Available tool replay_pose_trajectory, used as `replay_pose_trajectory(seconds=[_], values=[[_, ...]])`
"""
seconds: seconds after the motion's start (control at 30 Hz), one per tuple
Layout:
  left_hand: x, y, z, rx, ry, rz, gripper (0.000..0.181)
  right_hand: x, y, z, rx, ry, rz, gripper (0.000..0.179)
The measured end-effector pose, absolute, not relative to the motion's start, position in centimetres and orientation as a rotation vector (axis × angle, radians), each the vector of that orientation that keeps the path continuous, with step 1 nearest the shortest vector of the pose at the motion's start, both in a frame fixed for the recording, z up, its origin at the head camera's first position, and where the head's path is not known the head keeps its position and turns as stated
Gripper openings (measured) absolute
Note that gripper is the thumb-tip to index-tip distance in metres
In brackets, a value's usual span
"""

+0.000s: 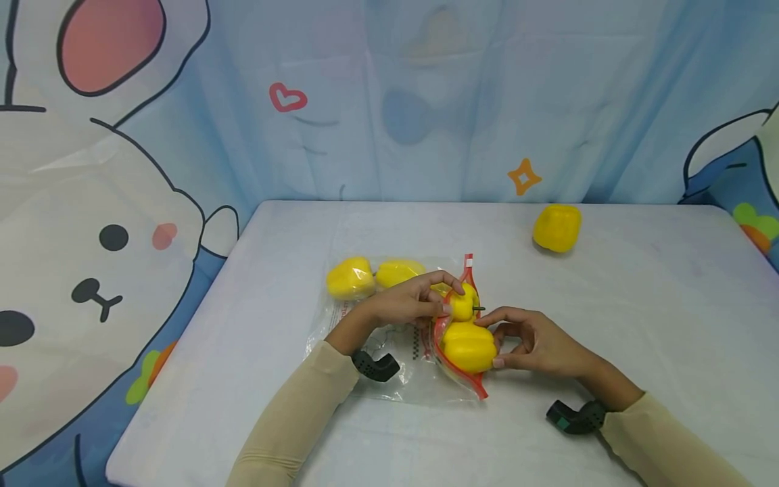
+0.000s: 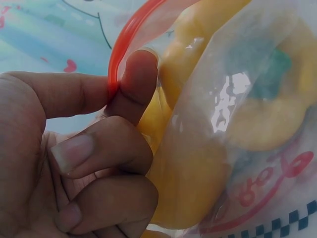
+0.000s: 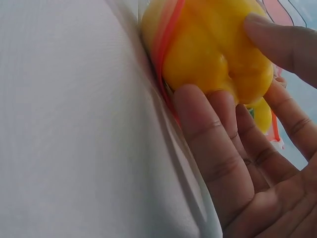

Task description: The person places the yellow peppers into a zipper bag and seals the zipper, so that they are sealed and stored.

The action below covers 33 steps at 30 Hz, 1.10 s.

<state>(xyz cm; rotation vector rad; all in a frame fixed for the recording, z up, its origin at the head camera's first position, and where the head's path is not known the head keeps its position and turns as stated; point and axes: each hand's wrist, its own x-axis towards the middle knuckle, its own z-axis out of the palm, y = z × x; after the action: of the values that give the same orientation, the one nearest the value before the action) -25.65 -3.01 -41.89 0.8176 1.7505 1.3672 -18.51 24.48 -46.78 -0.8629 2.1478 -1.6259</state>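
A clear plastic zip bag [image 1: 389, 379] with a red edge [image 1: 477, 387] lies on the table, its mouth facing right. My left hand [image 1: 414, 297] pinches the red edge between thumb and finger, as the left wrist view shows closely. My right hand [image 1: 535, 341] holds a yellow bell pepper [image 1: 468, 348] by its end, partly inside the bag's mouth; in the right wrist view the fingers curl about this pepper [image 3: 213, 54]. Just behind it, a yellow bell pepper with a dark stem [image 1: 461, 306] sits in the mouth. Two more yellow peppers [image 1: 351, 279] lie deeper in the bag.
Another yellow bell pepper [image 1: 557, 228] stands near the table's back right edge. The white table [image 1: 639, 304] ends at a blue printed curtain [image 1: 341, 149]. Each wrist wears a black camera band [image 1: 376, 366].
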Motion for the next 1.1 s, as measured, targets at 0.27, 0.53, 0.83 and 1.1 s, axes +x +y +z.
replay_pose_trajectory(seconds=[0.27, 0.53, 0.83, 1.1], values=[[-25.56, -2.96, -41.73, 0.795, 1.742, 1.376, 0.033, -18.47, 24.43, -46.87, -0.876, 2.142, -1.657, 0.054], [-25.48, -2.94, -41.54, 0.790, 1.731, 1.383, 0.032, -18.44, 24.41, -47.03, -0.900, 2.164, -1.686, 0.052], [-25.53, -2.94, -41.62, 0.788, 1.749, 1.378, 0.032, -18.40, 24.35, -47.13, -0.920, 2.198, -1.699, 0.049], [-25.61, -2.96, -41.84, 0.780, 1.751, 1.377, 0.032, -18.33, 24.18, -47.24, -0.927, 2.217, -1.712, 0.048]])
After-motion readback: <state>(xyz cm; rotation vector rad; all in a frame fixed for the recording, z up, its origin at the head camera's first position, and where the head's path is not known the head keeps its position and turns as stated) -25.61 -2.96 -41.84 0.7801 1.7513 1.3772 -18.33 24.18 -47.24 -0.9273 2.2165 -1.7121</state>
